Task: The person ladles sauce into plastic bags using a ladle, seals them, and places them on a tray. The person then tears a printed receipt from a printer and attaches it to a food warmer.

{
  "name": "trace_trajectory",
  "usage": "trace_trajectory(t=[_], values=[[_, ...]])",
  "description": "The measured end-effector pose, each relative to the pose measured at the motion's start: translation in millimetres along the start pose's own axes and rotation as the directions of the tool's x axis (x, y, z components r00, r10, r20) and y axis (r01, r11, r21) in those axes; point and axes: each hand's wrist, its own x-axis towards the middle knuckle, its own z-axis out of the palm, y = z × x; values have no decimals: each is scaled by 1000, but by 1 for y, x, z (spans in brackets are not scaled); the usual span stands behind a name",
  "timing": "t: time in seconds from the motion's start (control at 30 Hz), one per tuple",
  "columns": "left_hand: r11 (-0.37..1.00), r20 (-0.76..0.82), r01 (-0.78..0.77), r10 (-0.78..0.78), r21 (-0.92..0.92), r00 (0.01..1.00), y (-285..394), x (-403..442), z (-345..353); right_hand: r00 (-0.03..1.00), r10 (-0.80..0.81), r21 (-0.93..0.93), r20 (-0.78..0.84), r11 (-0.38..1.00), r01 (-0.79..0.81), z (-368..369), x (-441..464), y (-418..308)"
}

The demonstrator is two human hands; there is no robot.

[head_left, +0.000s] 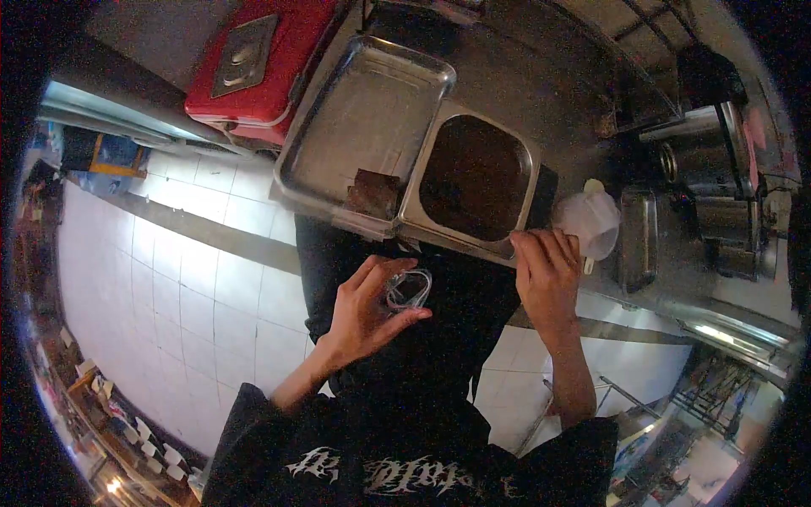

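Room interior, seen from above. Pale square tiles cover the floor (177,270), crossed by a darker band (211,232). A metal counter (549,93) spans the upper centre. Lower left: cluttered, indistinct items (144,439) and a small warm light (114,486). Lower right: a thin metal frame (629,395). The margins are dark.

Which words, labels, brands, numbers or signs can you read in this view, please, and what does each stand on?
No text can be read with certainty.
Black shirt: pale, ornate lettering across the front, too stylised and blurred to quote.
Red box: no legible text.
Translucent jug: any markings are too blurred to read.
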Motion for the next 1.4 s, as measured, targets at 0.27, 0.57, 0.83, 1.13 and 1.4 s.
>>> trace_trajectory(t=[0.27,0.57,0.83,1.13,1.4], values=[[999,-43,-50,50,10,998,-11,-3,-1,924,290,366,248,855,-367,-10,16,0],[999,-128,-51,50,-3,990,-9,10,-9,878,364,664,311,578,-475,8,2,29],[990,-244,-60,27,-130,969,2,42,-11,903,343,655,258,625,-424,-26,10,43],[963,-291,-265,239,-51,926,27,82,-7,902,389,652,188,637,-411,-98,31,53],[968,-247,-248,248,34,937,34,90,-6,881,397,647,257,607,-462,-88,16,61]])
